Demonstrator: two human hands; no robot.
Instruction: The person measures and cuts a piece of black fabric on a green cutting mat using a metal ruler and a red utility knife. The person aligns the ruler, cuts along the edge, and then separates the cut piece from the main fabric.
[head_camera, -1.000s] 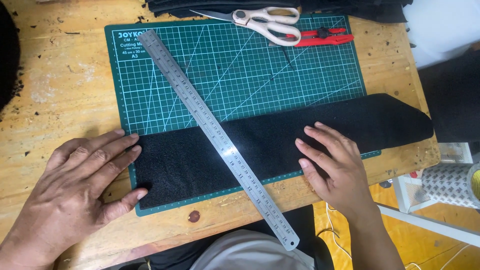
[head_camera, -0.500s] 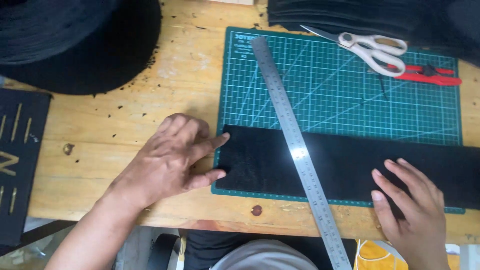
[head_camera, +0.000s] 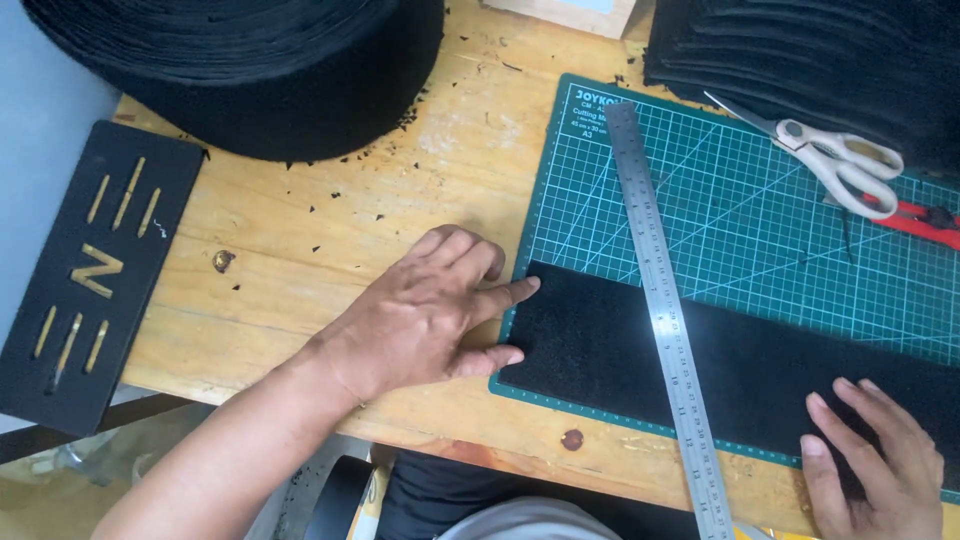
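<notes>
Colours here: teal-green cutting mat (head_camera: 760, 230) with a pale grid and diagonal lines, plain black felt strip (head_camera: 740, 365) along its near edge, shiny silver ruler (head_camera: 663, 300), cream-handled scissors (head_camera: 830, 160), red cutter (head_camera: 920, 218), black board with gold bars (head_camera: 90, 270) at the tan wooden table's (head_camera: 330, 210) left edge.

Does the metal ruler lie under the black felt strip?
No, the metal ruler lies on top of the black felt strip, crossing it on the green cutting mat.

The wooden desk (head_camera: 330, 215) carries a green mat (head_camera: 800, 230) at its right side, a black roll (head_camera: 240, 70) at the far-left corner, and black crumbs (head_camera: 330, 195) between.
</notes>
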